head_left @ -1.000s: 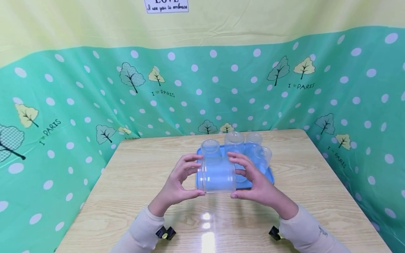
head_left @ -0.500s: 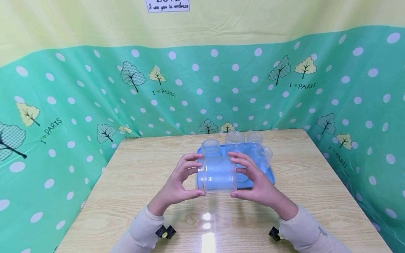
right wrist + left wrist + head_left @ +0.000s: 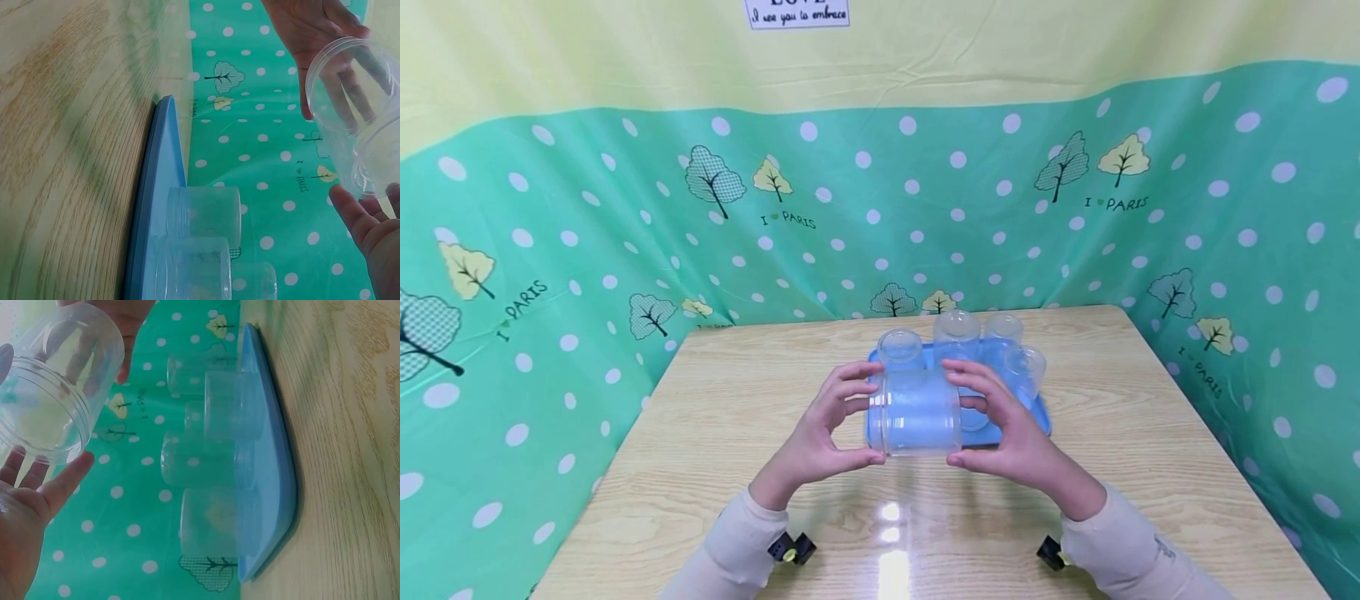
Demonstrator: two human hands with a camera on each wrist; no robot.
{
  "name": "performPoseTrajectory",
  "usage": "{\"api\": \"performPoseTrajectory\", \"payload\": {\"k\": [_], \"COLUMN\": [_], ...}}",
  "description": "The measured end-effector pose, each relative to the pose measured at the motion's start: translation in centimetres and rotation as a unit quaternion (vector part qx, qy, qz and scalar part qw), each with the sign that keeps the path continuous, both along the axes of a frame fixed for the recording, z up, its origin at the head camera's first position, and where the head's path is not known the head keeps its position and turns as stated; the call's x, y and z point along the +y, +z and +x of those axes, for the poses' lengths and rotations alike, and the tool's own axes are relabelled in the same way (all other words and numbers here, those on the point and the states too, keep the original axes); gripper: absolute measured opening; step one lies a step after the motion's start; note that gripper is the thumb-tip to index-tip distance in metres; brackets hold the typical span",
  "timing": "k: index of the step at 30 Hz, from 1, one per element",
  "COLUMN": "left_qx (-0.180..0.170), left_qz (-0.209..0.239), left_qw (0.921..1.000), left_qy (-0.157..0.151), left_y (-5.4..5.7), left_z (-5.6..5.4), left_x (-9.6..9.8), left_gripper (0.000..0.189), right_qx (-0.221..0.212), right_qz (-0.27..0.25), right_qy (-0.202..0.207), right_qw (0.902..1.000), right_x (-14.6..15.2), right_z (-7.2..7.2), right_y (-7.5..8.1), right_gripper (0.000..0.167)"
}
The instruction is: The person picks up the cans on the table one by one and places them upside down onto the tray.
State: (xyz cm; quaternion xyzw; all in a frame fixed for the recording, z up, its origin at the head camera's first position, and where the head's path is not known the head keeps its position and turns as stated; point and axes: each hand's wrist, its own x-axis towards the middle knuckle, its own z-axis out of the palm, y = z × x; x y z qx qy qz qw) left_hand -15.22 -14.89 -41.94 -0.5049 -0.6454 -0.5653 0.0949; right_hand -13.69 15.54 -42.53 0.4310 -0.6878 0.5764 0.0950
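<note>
A clear plastic jar [image 3: 917, 421] lies sideways in the air above the table, its threaded mouth towards the left. My left hand [image 3: 820, 433] grips the mouth end, thumb below and fingers above. At the base end, my right hand [image 3: 1003, 425] holds it the same way. The left wrist view shows the ridged rim of this jar [image 3: 62, 394] near the left fingers. In the right wrist view the jar [image 3: 356, 119] spans both hands. Behind it, several similar clear jars [image 3: 957, 327] stand on a blue tray [image 3: 1042, 419]; the held jar partly hides them.
The tray rests on a wood-grain table [image 3: 752, 392], towards the back. A green dotted curtain [image 3: 820, 275] with tree prints hangs behind and along both sides of the table. Bright light reflections show on the tabletop in front.
Almost nothing differs. Both hands keep the jar in the same place, and the head view has shifted very slightly.
</note>
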Motion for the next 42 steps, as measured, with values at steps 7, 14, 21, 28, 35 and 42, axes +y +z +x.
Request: {"api": "performPoseTrajectory", "payload": {"k": [7,14,21,28,35,42], "left_qx": [-0.001,0.004,0.003,-0.003,0.007,-0.02], "left_qz": [0.004,0.009,0.007,0.007,0.021,-0.046], "left_qw": [1.0,0.9999,1.0,1.0,0.9997,0.996], "left_qy": [-0.004,-0.007,-0.002,0.002,-0.008,0.074], "left_y": [0.0,-0.1,-0.1,0.1,0.2,0.6], "left_z": [-0.1,-0.3,-0.2,-0.3,-1.0,-1.2], "left_x": [-0.1,-0.2,-0.2,-0.5,-1.2,-2.5], "left_gripper": [0.092,0.093,0.092,0.089,0.086,0.078], "right_qx": [0.004,0.001,0.004,0.011,0.016,0.028], "right_qz": [0.0,-0.003,-0.006,-0.01,-0.008,-0.009], "right_qy": [-0.003,0.0,0.002,0.004,-0.004,-0.003], "right_qw": [1.0,1.0,1.0,0.9999,0.9998,0.9996], "right_x": [0.0,0.0,0.0,0.0,0.1,0.1], "right_z": [0.0,-0.1,-0.1,-0.2,-0.3,-0.8], "right_y": [0.0,0.0,0.0,0.1,0.4,0.5], "right_gripper": [0.091,0.09,0.091,0.092,0.092,0.094]}}
